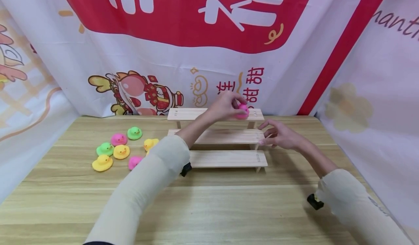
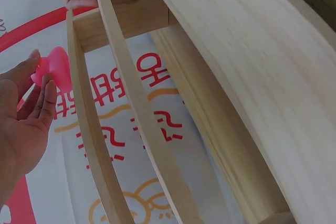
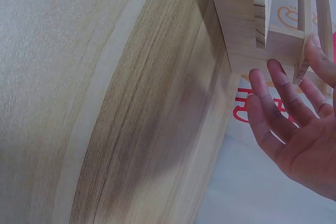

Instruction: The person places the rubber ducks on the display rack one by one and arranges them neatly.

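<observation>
A pink rubber duck (image 1: 243, 111) is pinched between the thumb and fingers of my left hand (image 1: 226, 106), at the right part of the top step of a three-step wooden shelf (image 1: 226, 159). In the left wrist view the duck (image 2: 60, 69) shows right at the edge of the top board, fingertips on its side. My right hand (image 1: 280, 135) is beside the right end of the middle step, its fingers spread and loosely bent. The right wrist view has its thumb (image 3: 318, 56) right at that board's end, with nothing between the fingers of the hand (image 3: 310, 145).
Left of the shelf, several rubber ducks lie on the wooden table (image 1: 209, 208): yellow (image 1: 102, 163), green (image 1: 134, 133) and pink (image 1: 119, 139). My left forearm (image 1: 147, 179) overlaps some of them. A printed white and red cloth (image 1: 183, 61) hangs behind the shelf.
</observation>
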Demonstrator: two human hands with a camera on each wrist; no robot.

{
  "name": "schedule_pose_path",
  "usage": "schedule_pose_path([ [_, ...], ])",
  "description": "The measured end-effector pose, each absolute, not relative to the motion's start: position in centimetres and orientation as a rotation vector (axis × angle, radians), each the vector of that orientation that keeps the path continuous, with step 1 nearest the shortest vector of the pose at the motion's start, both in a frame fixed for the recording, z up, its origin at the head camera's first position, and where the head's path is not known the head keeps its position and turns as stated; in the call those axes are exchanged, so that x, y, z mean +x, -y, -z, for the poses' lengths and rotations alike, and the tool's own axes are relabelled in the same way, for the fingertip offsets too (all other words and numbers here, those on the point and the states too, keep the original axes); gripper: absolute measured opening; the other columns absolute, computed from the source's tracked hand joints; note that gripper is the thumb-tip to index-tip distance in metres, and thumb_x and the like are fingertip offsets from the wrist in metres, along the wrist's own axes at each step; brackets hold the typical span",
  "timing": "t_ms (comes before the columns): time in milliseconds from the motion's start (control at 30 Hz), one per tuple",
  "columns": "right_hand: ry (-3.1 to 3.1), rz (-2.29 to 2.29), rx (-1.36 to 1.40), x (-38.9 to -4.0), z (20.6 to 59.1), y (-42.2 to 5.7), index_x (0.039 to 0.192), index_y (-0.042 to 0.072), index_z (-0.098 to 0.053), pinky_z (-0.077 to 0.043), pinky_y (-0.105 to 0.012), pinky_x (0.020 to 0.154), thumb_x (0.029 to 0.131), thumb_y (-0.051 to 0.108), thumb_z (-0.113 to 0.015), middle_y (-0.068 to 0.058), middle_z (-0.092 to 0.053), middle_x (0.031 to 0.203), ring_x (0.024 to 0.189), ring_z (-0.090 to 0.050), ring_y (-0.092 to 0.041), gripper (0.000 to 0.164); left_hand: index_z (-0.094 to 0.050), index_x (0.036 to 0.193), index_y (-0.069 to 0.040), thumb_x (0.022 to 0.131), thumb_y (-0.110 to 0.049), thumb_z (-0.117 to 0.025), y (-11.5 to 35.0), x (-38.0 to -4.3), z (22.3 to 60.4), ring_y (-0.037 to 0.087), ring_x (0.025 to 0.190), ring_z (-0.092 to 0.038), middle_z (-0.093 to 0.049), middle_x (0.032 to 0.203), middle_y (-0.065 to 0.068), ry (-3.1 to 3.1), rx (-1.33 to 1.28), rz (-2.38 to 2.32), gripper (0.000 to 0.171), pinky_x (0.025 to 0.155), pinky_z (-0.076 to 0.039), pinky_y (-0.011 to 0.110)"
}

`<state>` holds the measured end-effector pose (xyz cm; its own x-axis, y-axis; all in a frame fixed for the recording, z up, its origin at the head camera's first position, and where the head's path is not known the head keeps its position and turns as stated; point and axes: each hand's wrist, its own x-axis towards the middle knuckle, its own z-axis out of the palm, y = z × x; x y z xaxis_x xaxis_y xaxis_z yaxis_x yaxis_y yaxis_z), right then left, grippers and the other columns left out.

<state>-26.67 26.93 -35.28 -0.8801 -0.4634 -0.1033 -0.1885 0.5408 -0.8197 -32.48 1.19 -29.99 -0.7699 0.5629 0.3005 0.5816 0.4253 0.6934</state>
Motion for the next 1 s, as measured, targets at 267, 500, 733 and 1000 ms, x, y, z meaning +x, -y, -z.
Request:
schedule_pose_path([
  [267,-2.477,1.256,-0.55,-26.7,35.2,-27.0,0.132,-0.003,-0.046,-0.059,-0.051,0.073,0.095,0.007,-0.076,-0.017,-0.072,0.099,0.089,-0.066,-0.023,0.049,-0.077,0.113,-0.001,0.09,-0.011,-0.083,-2.5,-32.3,30.3,0.016,0.076,-0.067,-0.074,0.085,0.009,2.611,-1.034,1.264,0.026,0.067,-0.05,0.021],
  [500,-2.493,1.231,-0.535,-26.5,35.1,-27.0,0.134,-0.003,-0.047,-0.059,-0.048,0.074,0.095,0.009,-0.076,-0.019,-0.072,0.103,0.091,-0.067,-0.027,0.05,-0.075,0.117,0.001,0.091,-0.008,-0.08,-2.8,-32.1,30.5,0.02,0.083,-0.069,-0.075,0.097,0.014,2.619,-1.027,1.281,0.028,0.07,-0.056,0.023],
  [733,-2.491,1.237,-0.53,-26.4,35.1,-27.0,0.134,-0.004,-0.046,-0.059,-0.049,0.074,0.095,0.008,-0.075,-0.02,-0.073,0.104,0.092,-0.067,-0.025,0.049,-0.075,0.119,0.0,0.092,-0.01,-0.08,-3.0,-32.1,30.7,0.02,0.087,-0.069,-0.074,0.102,0.014,2.618,-1.021,1.246,0.029,0.073,-0.056,0.023],
  [1000,-2.485,1.245,-0.535,-26.6,35.2,-27.0,0.133,-0.003,-0.046,-0.059,-0.05,0.074,0.095,0.008,-0.075,-0.019,-0.072,0.101,0.09,-0.067,-0.025,0.049,-0.075,0.119,-0.001,0.092,-0.01,-0.08,-3.1,-32.1,30.8,0.02,0.088,-0.069,-0.075,0.102,0.014,2.625,-1.005,1.227,0.029,0.075,-0.056,0.024],
])
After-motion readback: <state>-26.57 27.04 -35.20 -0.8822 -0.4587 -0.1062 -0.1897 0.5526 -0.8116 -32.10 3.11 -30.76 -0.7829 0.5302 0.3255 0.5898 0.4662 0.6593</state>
